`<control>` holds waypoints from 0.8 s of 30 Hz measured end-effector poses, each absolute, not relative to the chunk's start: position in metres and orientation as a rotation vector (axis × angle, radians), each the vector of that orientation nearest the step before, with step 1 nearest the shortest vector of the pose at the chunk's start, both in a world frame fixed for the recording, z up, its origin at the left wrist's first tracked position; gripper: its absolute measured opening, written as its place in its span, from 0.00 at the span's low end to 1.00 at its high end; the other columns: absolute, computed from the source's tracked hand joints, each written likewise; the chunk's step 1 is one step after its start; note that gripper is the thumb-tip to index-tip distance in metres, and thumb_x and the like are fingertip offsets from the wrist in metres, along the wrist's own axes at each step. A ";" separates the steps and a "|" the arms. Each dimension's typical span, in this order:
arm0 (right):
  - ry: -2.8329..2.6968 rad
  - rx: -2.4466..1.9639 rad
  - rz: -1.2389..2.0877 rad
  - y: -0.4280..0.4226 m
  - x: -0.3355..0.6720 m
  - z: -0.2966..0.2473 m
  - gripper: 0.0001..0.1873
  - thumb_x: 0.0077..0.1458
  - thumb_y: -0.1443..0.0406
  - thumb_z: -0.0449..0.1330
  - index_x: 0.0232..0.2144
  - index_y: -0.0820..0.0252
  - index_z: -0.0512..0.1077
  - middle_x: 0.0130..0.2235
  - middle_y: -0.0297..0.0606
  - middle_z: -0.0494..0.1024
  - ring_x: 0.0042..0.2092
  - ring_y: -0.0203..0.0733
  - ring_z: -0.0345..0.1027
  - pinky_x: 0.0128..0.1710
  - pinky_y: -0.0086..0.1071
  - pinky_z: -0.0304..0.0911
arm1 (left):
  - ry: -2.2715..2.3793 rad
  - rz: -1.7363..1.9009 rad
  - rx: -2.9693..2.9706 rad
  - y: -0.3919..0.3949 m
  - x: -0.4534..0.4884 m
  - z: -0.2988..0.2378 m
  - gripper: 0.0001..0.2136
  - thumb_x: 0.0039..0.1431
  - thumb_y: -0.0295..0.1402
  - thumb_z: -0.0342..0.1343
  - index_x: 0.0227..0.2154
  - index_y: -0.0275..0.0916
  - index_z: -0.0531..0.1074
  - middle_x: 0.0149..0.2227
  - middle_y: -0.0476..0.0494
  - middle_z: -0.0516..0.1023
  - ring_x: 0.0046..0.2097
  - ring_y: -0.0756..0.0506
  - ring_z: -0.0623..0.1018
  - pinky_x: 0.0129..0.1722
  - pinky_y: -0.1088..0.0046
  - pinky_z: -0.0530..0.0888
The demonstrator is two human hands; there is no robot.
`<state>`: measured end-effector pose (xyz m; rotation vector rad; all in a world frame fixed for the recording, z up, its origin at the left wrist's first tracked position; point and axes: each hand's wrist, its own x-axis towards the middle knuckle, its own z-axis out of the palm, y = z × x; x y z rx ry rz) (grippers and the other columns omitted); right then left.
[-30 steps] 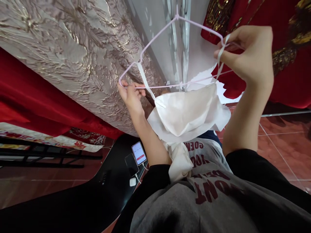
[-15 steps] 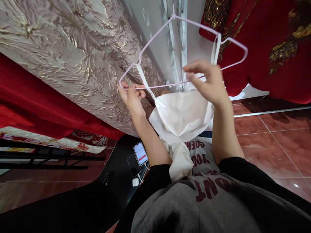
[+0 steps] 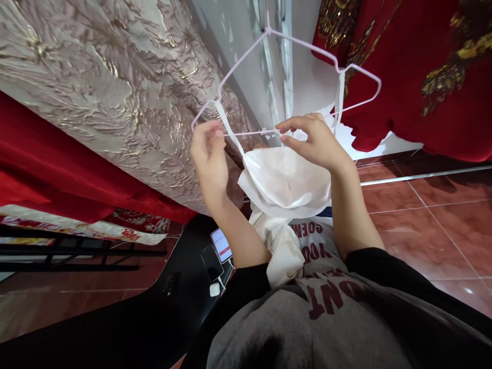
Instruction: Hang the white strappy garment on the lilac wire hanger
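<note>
A pale pink wire hanger (image 3: 246, 59) hangs in front of me with a white strappy garment (image 3: 286, 184) on it, one strap over each shoulder of the hanger. My left hand (image 3: 209, 156) is raised beside the left strap, fingers loosely curled and apart, gripping nothing that I can see. My right hand (image 3: 313, 141) pinches the hanger's bottom bar near its middle, just above the garment's top edge. The garment's lower part drops to my grey shirt.
A silvery embroidered cloth (image 3: 103, 87) hangs at the left over red fabric (image 3: 46, 169). A red and gold garment (image 3: 418, 72) hangs at the right. A black seat (image 3: 154, 307) below holds two phones (image 3: 221, 245) and a charger. Red floor tiles (image 3: 423, 220) lie at right.
My right hand let go of the right strap, now hooked over the hanger, and moved down-left to the bottom bar. My left hand released the hanger's left corner and opened.
</note>
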<state>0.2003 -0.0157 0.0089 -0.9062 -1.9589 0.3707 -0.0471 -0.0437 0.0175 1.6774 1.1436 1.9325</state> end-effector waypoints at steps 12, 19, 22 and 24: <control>-1.953 -0.887 0.379 -0.018 0.200 0.007 0.10 0.66 0.58 0.60 0.44 0.49 0.81 0.48 0.34 0.86 0.48 0.49 0.77 0.64 0.53 0.58 | 1.038 1.819 1.536 -0.053 -0.025 0.034 0.15 0.68 0.53 0.60 0.48 0.50 0.76 0.59 0.41 0.77 0.65 0.34 0.74 0.61 0.52 0.76; -1.933 -0.873 0.383 -0.019 0.204 0.007 0.11 0.66 0.56 0.60 0.43 0.50 0.81 0.46 0.35 0.86 0.46 0.48 0.77 0.62 0.50 0.60 | 0.686 2.075 1.479 -0.054 -0.053 0.029 0.19 0.70 0.52 0.47 0.57 0.57 0.71 0.66 0.54 0.72 0.75 0.42 0.60 0.72 0.54 0.65; -1.933 -0.897 0.344 -0.019 0.205 0.006 0.11 0.66 0.56 0.61 0.45 0.49 0.81 0.47 0.35 0.86 0.46 0.48 0.77 0.63 0.52 0.59 | 0.678 2.254 1.233 -0.041 -0.069 0.010 0.13 0.69 0.42 0.54 0.54 0.56 0.73 0.64 0.53 0.74 0.74 0.42 0.63 0.70 0.56 0.66; -1.933 -0.901 0.329 -0.019 0.204 0.005 0.12 0.66 0.55 0.61 0.46 0.49 0.81 0.48 0.34 0.86 0.47 0.49 0.77 0.64 0.53 0.59 | 0.800 2.193 1.097 -0.032 -0.075 -0.001 0.12 0.66 0.40 0.58 0.51 0.53 0.75 0.63 0.50 0.75 0.71 0.39 0.67 0.64 0.58 0.73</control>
